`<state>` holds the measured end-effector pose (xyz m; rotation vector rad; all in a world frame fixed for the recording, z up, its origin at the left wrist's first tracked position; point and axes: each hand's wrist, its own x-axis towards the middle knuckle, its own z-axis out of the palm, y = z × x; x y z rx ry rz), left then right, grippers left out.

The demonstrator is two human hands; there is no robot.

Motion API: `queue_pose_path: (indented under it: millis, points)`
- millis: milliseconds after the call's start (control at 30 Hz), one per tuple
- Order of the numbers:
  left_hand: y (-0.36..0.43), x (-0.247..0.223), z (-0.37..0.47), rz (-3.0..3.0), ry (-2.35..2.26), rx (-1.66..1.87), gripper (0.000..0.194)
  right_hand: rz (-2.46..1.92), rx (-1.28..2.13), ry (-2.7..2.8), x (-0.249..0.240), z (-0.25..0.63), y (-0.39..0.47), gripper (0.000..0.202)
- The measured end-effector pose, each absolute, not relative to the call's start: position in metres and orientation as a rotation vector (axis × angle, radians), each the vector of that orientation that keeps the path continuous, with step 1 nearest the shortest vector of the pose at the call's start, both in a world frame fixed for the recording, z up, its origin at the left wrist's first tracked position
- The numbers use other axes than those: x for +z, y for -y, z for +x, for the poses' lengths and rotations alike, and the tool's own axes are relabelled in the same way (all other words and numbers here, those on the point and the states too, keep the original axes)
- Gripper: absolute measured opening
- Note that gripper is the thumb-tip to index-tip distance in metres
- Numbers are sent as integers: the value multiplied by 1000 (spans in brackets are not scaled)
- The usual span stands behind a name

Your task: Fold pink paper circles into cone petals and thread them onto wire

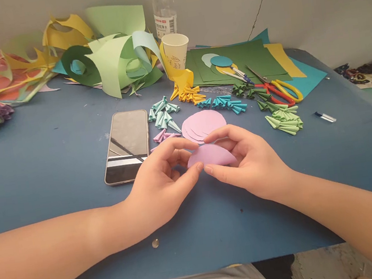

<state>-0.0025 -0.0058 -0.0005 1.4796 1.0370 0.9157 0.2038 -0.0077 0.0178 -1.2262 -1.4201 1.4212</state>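
Both hands hold a curved pink paper piece (210, 153) just above the blue table. My left hand (166, 172) pinches its left side between thumb and fingers. On the right side, my right hand (247, 158) grips it the same way, with the thumbs nearly meeting at the near edge. Just beyond lies a stack of pink paper circles (206, 122), slightly fanned out. Small pink paper cones (163, 136) lie by my left fingers, partly hidden. Pale mint cones (161, 113) sit behind them.
A phone (127, 143) lies left of my hands. Yellow (191, 95), blue (224, 102) and green cones (285, 120) form an arc. Scissors (278, 89) rest on green sheets (239, 53). Behind stand a paper cup (176, 50), a bottle (163, 4) and paper scraps (112, 59).
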Motion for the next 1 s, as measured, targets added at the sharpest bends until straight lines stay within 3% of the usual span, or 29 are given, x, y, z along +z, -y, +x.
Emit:
queue_pose_path:
  millis: [500,733,1000]
  points:
    - [6,-2,-3,1600,-1025,840,35,-1265,1510,1348,20,206,4,49]
    - [5,-1,-3,1486,-1049,899,37,-1279,1340,1367,32,221,-14,48]
    - [6,2,-2,1375,-1050,957,40,-1198,1054,1503,23,225,-17,21]
